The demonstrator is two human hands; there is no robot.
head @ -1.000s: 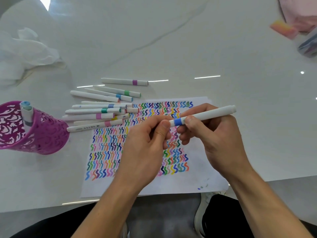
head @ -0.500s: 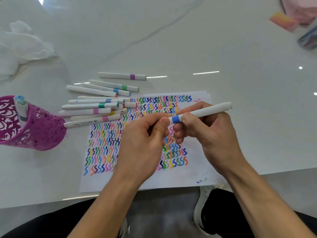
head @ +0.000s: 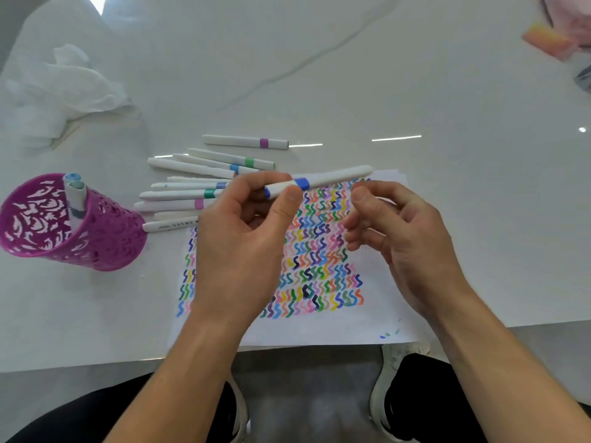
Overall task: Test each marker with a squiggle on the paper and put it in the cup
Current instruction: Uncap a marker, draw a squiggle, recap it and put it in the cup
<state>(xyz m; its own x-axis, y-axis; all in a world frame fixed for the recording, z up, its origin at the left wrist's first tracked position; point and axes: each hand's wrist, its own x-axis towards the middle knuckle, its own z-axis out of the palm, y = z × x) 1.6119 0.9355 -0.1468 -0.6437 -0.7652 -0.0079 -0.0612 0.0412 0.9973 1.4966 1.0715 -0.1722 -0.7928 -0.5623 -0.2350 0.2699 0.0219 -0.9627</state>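
The left hand (head: 243,247) is over the paper (head: 319,330), and its grip pinches a marker (head: 334,177) between the thumb and curled fingers. The marker is white with a blue band and is held in the air above the far edge of the paper. It runs from the left hand's grip up and to the right, tilted a little, with its far end free. A patch of blue shows at its near end by the thumb; the blur makes it hard to say whether that is the nib.

The right hand (head: 412,241) is just beside the marker but apart from it. Its grip is loosely curled and holds nothing, with thumb and forefinger close together.

The paper lies flat at the near edge of the worktop (head: 447,123) and is filled with rows of coloured squiggles (head: 319,251).

The cup (head: 108,241), purple and pierced with a pattern, stands on the worktop well to the left of the paper. Two markers (head: 75,193) stand upright in it.

Loose markers (head: 179,196) lie in a rough heap between cup and paper, some touching. One with a purple band (head: 246,142) lies alone just beyond them.

A crumpled tissue (head: 64,87) sits at the far left, and a pink-orange block (head: 547,41) at the far right.
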